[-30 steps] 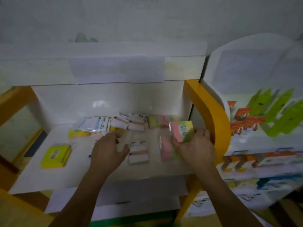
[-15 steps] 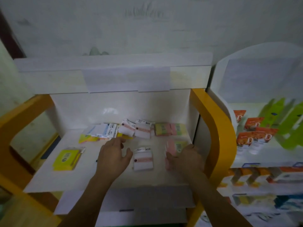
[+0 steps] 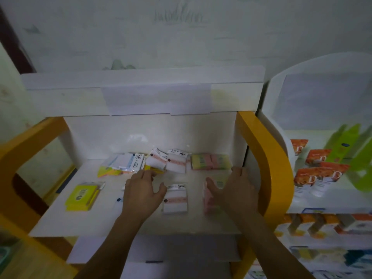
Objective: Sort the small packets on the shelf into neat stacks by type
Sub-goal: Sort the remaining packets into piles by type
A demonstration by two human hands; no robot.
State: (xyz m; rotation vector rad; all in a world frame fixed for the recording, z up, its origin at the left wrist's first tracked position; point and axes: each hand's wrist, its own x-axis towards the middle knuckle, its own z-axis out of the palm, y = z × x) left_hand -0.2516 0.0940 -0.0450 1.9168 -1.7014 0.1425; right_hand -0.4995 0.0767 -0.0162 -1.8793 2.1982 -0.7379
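At the far left of the white shelf lies a yellow packet stack, flat and well apart from everything else. Behind it, along the back wall, a loose heap of white-and-blue packets overlaps some yellow-and-pink ones. The left hand hovers low over the shelf just in front of that heap, palm down, fingers spread and relaxed, thumb out to the right; it grips nothing, and its fingertips reach close to a small yellow packet at the heap's edge, though whether they touch it cannot be told. Right of the heap, two white packets with a pink band lean against each other at the back. Just beside the left thumb, nearer the front, another white pink-banded packet lies flat on its own. Further right at the back sits a neat row of pastel yellow, green and pink packets. In front of it the right hand rests with fingers fairly straight over a pink packet stack, thumb against the stack's left side; the grip itself is hidden by the hand. An orange frame post bounds the shelf, and past it a neighbouring rack holds orange-and-white tubes and green packs.
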